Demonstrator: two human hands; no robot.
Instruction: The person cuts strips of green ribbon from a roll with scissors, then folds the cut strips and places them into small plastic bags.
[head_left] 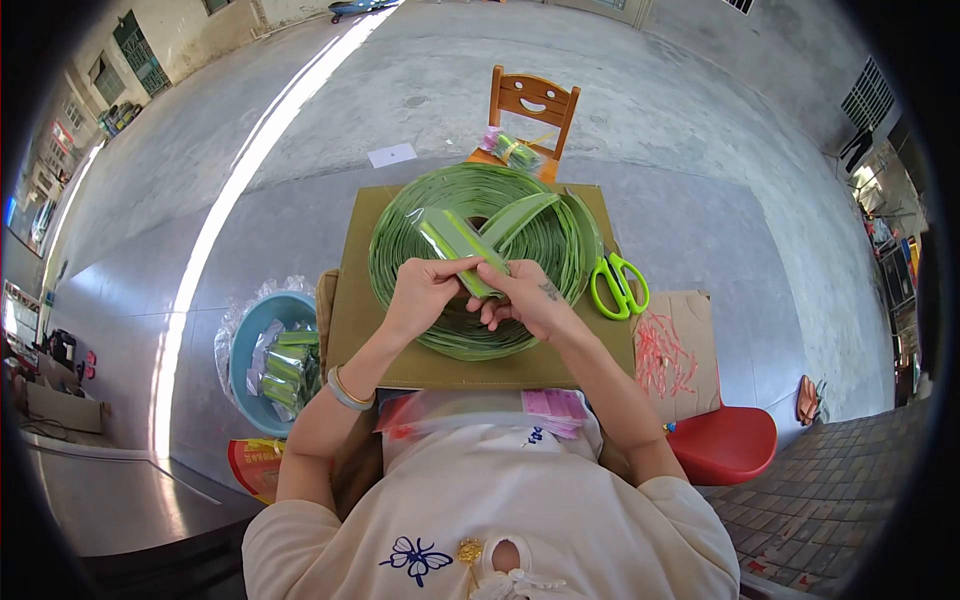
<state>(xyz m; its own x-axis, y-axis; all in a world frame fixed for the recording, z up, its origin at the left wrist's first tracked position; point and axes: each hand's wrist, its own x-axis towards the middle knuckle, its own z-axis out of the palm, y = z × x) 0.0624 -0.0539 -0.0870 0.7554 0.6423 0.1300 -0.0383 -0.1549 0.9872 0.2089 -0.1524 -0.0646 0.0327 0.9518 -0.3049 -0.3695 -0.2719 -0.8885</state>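
Note:
Over the large roll of flat green strip (405, 235), both my hands hold a flat green-striped packet (452, 236) with a shiny, clear plastic look. My left hand (428, 293) pinches its lower part between thumb and fingers. My right hand (532, 300) grips the bottom end, its thumb meeting my left fingers; the other fingers curl below. A loose end of the green strip (518, 222) rises from the roll behind the packet. Green-handled scissors (618, 287) lie right of the roll, apart from my hands. Part of the packet is hidden by my fingers.
The roll lies on a brown board-like tabletop (350, 352). At left, a blue basin (240, 368) holds several wrapped green packets. Red-orange strings (662, 355) lie on cardboard (697, 315) at right, near a red stool (725, 445). A wooden chair (535, 97) stands beyond, carrying bundled packets (515, 152).

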